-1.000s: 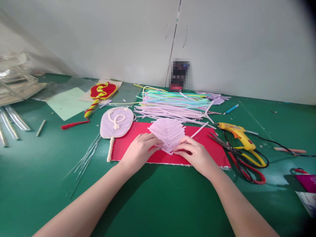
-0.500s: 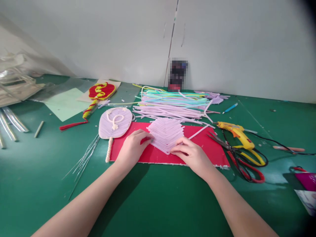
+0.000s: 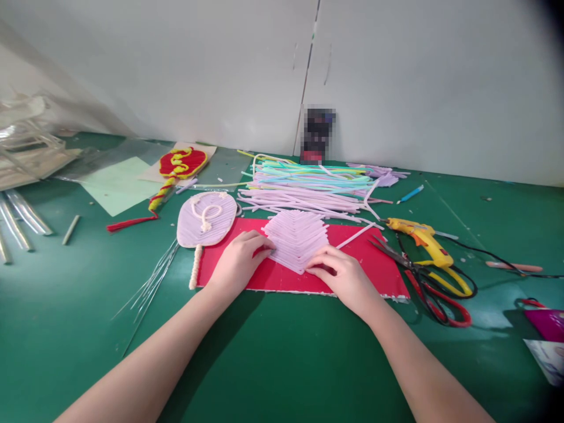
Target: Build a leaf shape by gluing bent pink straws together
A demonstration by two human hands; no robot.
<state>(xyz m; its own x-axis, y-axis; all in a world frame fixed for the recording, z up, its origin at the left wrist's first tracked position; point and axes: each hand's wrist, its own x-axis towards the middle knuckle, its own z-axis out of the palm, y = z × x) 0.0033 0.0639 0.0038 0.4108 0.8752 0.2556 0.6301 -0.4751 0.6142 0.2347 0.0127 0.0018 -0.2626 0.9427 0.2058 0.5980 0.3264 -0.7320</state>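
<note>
A pale lilac panel of pipe cleaners [image 3: 296,238], laid in a chevron pattern, rests on a red board [image 3: 368,264]. My left hand [image 3: 244,258] pinches the panel's left edge between thumb and fingers. On the opposite side, my right hand [image 3: 341,270] grips the lower right edge the same way. One loose lilac pipe cleaner [image 3: 356,235] lies on the board to the right. Left of the board is a finished-looking lilac fan [image 3: 207,226] with cream cord trim and a twisted cream handle [image 3: 196,267].
Behind the board lies a pile of coloured pipe cleaners [image 3: 308,188]. Scissors [image 3: 423,288] and a yellow glue gun [image 3: 423,241] with its cable sit at the right. Thin wires [image 3: 152,285] and a red-yellow fan [image 3: 183,163] are at left. A pixelated dark object [image 3: 318,135] leans on the wall.
Almost nothing differs. My right hand's fingers have shifted very slightly at the panel's edge; the left hand keeps its hold, and the view has moved a touch.
</note>
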